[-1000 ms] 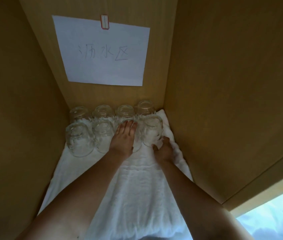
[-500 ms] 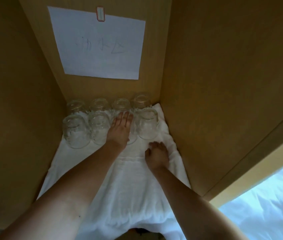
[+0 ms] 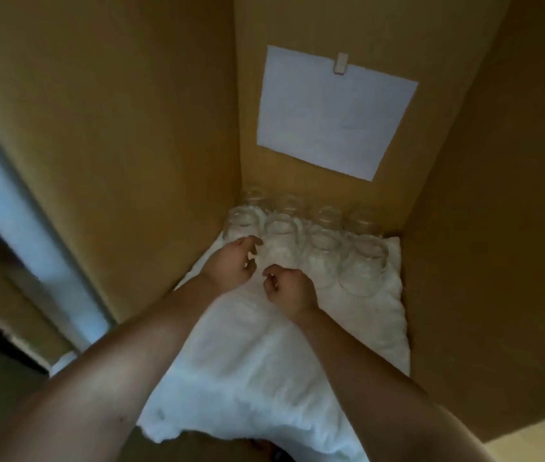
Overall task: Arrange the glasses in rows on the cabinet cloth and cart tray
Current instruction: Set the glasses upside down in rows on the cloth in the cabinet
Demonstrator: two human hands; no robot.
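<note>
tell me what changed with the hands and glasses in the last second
The left hand came off the front-row glass it rested on and drew back; the right hand pulled back from the rightmost front glass. Both now hang loosely curled over the cloth, holding nothing. The eight glasses stayed in two rows.

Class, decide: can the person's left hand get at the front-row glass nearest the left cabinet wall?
Probably yes. The left hand is just in front of that glass, holding nothing, with nothing between them; the cabinet wall close beside the glass may cramp the grip.
</note>
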